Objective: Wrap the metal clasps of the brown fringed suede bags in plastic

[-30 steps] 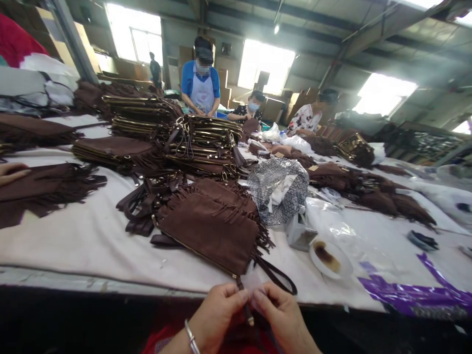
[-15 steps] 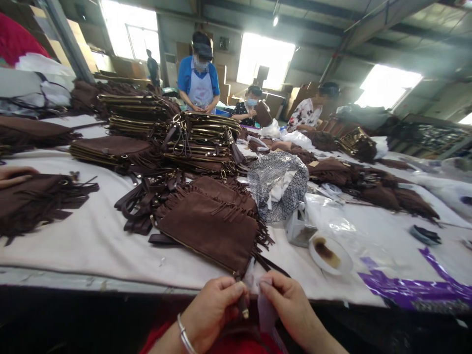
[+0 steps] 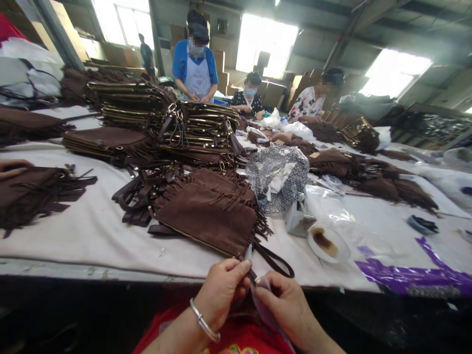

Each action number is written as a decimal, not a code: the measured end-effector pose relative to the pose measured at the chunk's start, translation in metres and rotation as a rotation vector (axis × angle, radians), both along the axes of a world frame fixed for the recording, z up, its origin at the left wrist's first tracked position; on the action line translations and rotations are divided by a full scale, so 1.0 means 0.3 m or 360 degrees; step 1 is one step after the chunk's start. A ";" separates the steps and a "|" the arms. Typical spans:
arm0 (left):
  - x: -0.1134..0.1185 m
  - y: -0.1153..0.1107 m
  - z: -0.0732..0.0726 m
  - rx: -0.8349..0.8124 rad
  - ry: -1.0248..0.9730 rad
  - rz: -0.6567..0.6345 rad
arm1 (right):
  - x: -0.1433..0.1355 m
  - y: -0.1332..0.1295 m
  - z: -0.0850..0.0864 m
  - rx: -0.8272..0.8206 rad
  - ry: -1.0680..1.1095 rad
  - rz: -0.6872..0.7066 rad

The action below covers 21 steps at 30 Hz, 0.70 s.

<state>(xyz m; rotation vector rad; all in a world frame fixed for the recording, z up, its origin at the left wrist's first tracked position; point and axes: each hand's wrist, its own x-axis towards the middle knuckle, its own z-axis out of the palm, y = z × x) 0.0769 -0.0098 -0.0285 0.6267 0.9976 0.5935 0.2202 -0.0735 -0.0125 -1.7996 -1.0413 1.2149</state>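
Note:
A brown fringed suede bag [image 3: 206,216] lies at the front edge of the white-covered table. Just below its lower right corner, my left hand [image 3: 224,287] pinches a thin brown strap that comes from the bag. The strap's small metal end [image 3: 257,280] points toward my right hand [image 3: 282,300], whose fingers are closed on a pale thin cloth [image 3: 262,309] at that metal end. Both hands are close together. A dark strap loop [image 3: 278,263] hangs from the bag just above my right hand.
Stacked brown bags with gold zips [image 3: 199,132] stand behind. Right of the bag are a speckled cloth bundle [image 3: 276,177], a small box [image 3: 299,219], a white dish of brown liquid [image 3: 328,244] and purple tape [image 3: 416,276]. Another person's hand [image 3: 13,168] rests at far left; people work behind.
The strap's metal end has moved right and up, against the cloth in my right hand. My left hand has risen slightly. The view has tilted down a little.

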 end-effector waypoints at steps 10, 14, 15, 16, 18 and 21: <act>0.003 0.001 0.022 -0.0001 0.0046 0.0107 | 0.002 -0.026 -0.027 -0.0008 0.0068 0.0013; 0.005 0.000 0.017 -0.0016 0.0037 0.0124 | 0.000 -0.033 -0.029 0.0005 0.0063 0.0003; 0.005 0.000 0.016 -0.0015 0.0035 0.0133 | -0.002 -0.034 -0.029 0.0002 0.0054 0.0007; 0.006 -0.002 0.015 -0.0012 0.0030 0.0139 | -0.003 -0.035 -0.029 -0.0001 0.0047 0.0008; 0.006 -0.005 0.014 -0.0004 0.0020 0.0146 | -0.007 -0.035 -0.032 -0.0009 0.0045 0.0009; 0.006 -0.010 0.013 -0.0004 0.0007 0.0146 | -0.013 -0.035 -0.036 -0.0022 0.0048 0.0023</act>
